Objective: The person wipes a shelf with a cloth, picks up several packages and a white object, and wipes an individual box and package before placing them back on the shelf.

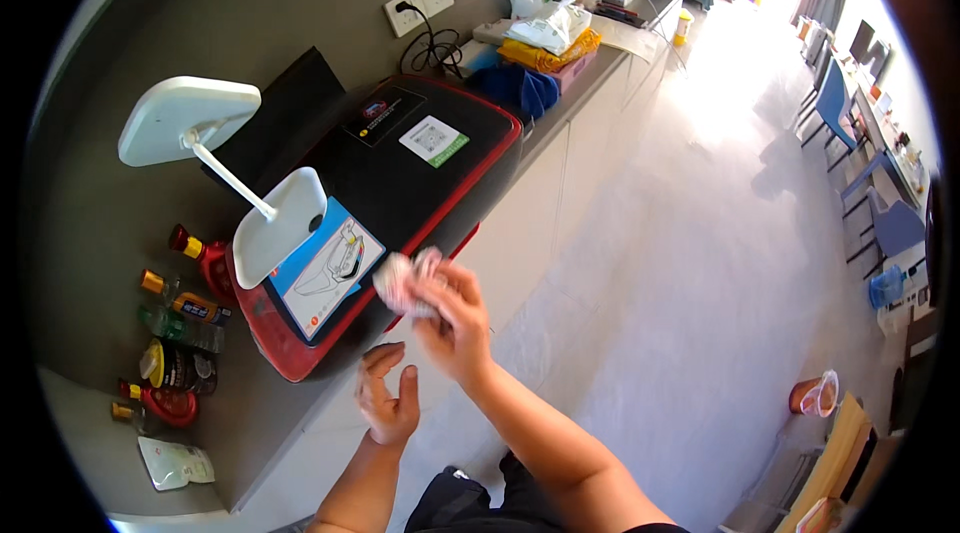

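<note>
My right hand (455, 323) is closed round a crumpled pinkish-white cloth (400, 280), held near the front edge of a large black appliance with red trim (420, 203); I cannot tell if the cloth touches it. Lower and to the left, my left hand (388, 398) is empty, its thumb apart from loosely bent fingers, in front of the counter. A white stand with a tilting rectangular head (280, 218) rests on the appliance's left part. Under its base lies a blue and white picture sheet (330, 273). A white and green label (434, 141) is stuck farther back on the lid.
Several bottles and jars (185, 368) and a white pouch (178, 463) stand or lie on the counter's left end. Bags and packets (550, 33) are piled beyond the appliance, near a wall socket (418, 5). Blue chairs (890, 228) and a bin (815, 394) are at the right.
</note>
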`<state>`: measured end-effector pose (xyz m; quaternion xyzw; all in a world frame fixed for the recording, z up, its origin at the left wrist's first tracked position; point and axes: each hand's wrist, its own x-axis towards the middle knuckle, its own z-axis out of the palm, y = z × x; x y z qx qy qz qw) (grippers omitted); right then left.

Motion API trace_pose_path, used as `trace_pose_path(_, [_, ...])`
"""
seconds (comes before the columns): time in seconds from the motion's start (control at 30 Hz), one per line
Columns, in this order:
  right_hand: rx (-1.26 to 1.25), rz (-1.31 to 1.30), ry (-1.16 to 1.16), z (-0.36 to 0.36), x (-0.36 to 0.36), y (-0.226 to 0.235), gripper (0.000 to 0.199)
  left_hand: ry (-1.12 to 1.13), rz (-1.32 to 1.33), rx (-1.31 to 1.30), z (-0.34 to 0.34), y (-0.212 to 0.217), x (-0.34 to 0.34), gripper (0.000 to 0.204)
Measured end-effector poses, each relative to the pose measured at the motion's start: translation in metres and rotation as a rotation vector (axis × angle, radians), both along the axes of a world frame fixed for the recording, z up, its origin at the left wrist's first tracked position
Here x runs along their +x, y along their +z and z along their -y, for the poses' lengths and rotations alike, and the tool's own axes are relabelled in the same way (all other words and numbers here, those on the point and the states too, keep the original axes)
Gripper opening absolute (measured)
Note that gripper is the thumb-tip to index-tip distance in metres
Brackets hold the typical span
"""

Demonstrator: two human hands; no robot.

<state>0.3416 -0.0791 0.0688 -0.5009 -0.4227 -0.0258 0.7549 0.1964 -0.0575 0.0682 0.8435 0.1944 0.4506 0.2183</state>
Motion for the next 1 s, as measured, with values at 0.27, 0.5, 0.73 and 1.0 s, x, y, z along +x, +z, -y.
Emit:
trace_pose_path(0.27, [0.009,0.004,-0.126,0.024,0.071,0.039,0.045,-0.109,0.152,0.187,0.003,0.045,0.044,0.020])
trace_pose_path(0.5, [-0.026,0.177,-0.216,-0.024,0.127,0.024,0.045,-0.012,0.078,0.312,-0.016,0.064,0.108,0.019])
trace_pose_path(0.73, [-0.051,-0.170,-0.337,-0.017,0.185,0.010,0.035,-0.187,0.066,0.225,-0.021,0.049,0.178,0.019])
trace_pose_path(1.0, [-0.024,-0.391,-0.099,-0.018,0.233,0.008,0.043,-0.311,0.073,0.145,-0.031,0.062,0.249,0.023])
